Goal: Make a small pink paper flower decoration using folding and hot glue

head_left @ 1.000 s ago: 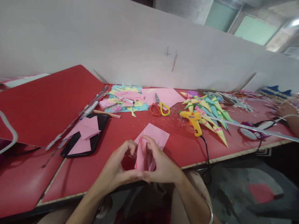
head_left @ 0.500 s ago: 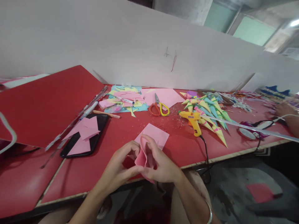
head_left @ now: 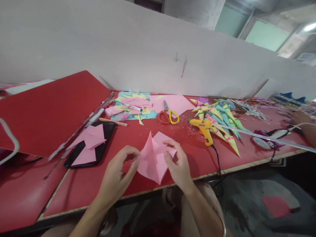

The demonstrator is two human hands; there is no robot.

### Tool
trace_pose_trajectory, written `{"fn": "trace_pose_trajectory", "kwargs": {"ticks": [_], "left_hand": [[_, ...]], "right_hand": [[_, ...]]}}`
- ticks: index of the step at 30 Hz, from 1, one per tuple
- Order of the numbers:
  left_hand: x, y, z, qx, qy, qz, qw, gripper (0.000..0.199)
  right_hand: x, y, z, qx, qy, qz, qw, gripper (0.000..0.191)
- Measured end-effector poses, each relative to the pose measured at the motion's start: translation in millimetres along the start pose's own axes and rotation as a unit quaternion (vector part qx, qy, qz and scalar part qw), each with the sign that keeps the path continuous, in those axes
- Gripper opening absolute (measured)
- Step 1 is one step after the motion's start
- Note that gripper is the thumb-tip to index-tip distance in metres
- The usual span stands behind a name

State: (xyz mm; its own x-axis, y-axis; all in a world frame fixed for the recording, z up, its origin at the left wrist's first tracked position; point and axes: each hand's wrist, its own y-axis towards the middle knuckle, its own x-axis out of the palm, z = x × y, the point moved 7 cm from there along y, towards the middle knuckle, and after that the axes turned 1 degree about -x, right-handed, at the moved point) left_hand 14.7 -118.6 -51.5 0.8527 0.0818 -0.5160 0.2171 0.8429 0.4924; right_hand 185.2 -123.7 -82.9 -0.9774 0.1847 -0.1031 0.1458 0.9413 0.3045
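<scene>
A creased pink paper sheet [head_left: 150,159] stands half opened at the table's front edge, a pointed fold rising along its middle. Beneath and behind it shows the corner of another pink sheet [head_left: 160,135]. To its left, my left hand [head_left: 120,174] is loosely curved, thumb and fingers apart, tips close by the sheet's edge. My right hand [head_left: 179,164] is over the right side of the paper, with thumb and forefinger apart; whether it touches the paper I cannot tell.
Scissors [head_left: 169,115] and a yellow glue gun [head_left: 203,128] lie beyond the paper. Paper cones [head_left: 225,120] are heaped at right, coloured scraps [head_left: 133,105] at the back. Pink pieces [head_left: 93,136] rest on a black tray [head_left: 107,131] at left. Another person's hand [head_left: 300,117] is far right.
Both hands held the pink paper cupped and folded together before. Now they have moved apart, and the paper has spread open between them.
</scene>
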Motion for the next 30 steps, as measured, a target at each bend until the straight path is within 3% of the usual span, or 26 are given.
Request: {"fn": "trace_pose_trajectory", "kwargs": {"ticks": [3,6,12,16,20,26,30], "left_hand": [[-7.6,1,-1,-0.01,0.0,0.032,0.999,0.008],[-10.0,3,1,-0.003,0.011,0.018,1.0,0.014],[-9.2,5,5,0.024,0.007,-0.066,0.998,0.016],[-7.9,3,4,0.052,0.02,-0.102,0.993,0.016],[-13.4,6,-3,0.016,0.031,-0.058,0.998,0.011],[-26.3,7,-11,-0.051,0.017,0.024,0.998,0.014],[-38.3,3,-17,-0.071,-0.009,0.102,0.992,0.016]], "right_hand": [[-10,1,12,0.051,0.013,0.05,0.997,0.025],[-13,1,14,0.037,0.068,0.055,0.995,0.028],[-15,1,18,0.033,0.082,0.066,0.994,0.017],[-14,2,24,0.056,0.096,0.069,0.991,0.02],[-12,2,21,0.049,0.097,0.035,0.993,0.022],[0,-1,-1,-0.02,0.072,-0.096,0.993,0.031],[8,1,-2,-0.029,0.069,-0.117,0.99,0.028]]}}
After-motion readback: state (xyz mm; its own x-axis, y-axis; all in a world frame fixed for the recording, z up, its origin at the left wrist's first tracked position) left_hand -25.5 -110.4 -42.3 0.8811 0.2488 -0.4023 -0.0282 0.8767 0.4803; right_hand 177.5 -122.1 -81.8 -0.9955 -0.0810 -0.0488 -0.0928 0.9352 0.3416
